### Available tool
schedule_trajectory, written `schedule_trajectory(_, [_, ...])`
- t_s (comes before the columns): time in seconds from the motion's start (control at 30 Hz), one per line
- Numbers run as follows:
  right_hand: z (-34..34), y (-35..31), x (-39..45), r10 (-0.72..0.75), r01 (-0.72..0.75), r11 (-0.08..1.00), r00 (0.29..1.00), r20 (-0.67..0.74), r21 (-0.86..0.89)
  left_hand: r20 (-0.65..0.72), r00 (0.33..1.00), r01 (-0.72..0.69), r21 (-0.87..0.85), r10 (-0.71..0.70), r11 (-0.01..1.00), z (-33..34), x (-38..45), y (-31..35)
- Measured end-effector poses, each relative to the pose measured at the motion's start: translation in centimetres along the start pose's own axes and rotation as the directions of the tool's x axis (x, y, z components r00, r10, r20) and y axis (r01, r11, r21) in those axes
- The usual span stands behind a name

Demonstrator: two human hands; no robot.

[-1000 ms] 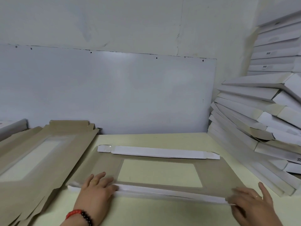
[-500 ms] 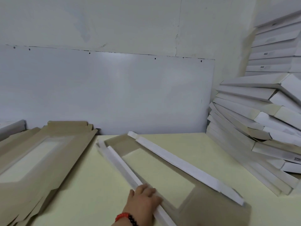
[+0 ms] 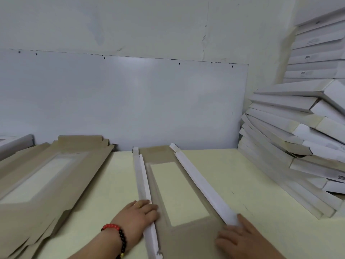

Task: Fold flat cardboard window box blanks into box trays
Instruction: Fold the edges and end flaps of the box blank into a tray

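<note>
Nearest, left hand (image 3: 137,214) with the red and black bead bracelet (image 3: 116,235) lying flat, fingers straight, pressing on the left white folded side of the box blank (image 3: 179,191). Just across the blank, right hand (image 3: 240,238) resting on the brown card at the near end of the right white side, thumb up along that side; hard to tell if the other fingers are curled or flat, so no sure word on its hold. Changed a lot in the last second: blank lying sideways then, long edges running left to right, one hand at each end; half a second back, swung halfway round under the left hand alone; now turned all the way, long sides pointing away, short end close. Right hand back on the card too. Probably means long sides are done and the short ends come next, near end first. Between the two hands and going away, the see-through window with yellow table (image 3: 233,174) showing under it. Past the left hand, off to its outer side, a stack of flat brown blanks (image 3: 46,176) waiting. Far past the right hand, a leaning pile of finished white trays (image 3: 298,137) against the wall.
</note>
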State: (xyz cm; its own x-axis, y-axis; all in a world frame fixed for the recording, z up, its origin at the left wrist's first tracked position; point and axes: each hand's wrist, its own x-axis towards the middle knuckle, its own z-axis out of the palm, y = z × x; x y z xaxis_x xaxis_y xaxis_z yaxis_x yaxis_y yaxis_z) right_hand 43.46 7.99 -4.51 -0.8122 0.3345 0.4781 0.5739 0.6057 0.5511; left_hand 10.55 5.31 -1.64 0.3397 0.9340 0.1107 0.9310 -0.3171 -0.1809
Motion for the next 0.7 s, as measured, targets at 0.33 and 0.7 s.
schedule_trajectory(0.33, [-0.9, 4.4, -0.3, -0.032, 0.029, 0.999, 0.945, 0.327, 0.016, 0.207, 0.976, 0.074, -0.042, -0.064, 0.996, -2.8, 0.0, -0.4])
schedule_trajectory(0.7, [-0.7, 4.0, 0.2, -0.027, -0.020, 0.992, 0.931, 0.365, 0.125, 0.103, 0.986, -0.144, 0.113, 0.133, 0.983, -5.2, -4.5, 6.6])
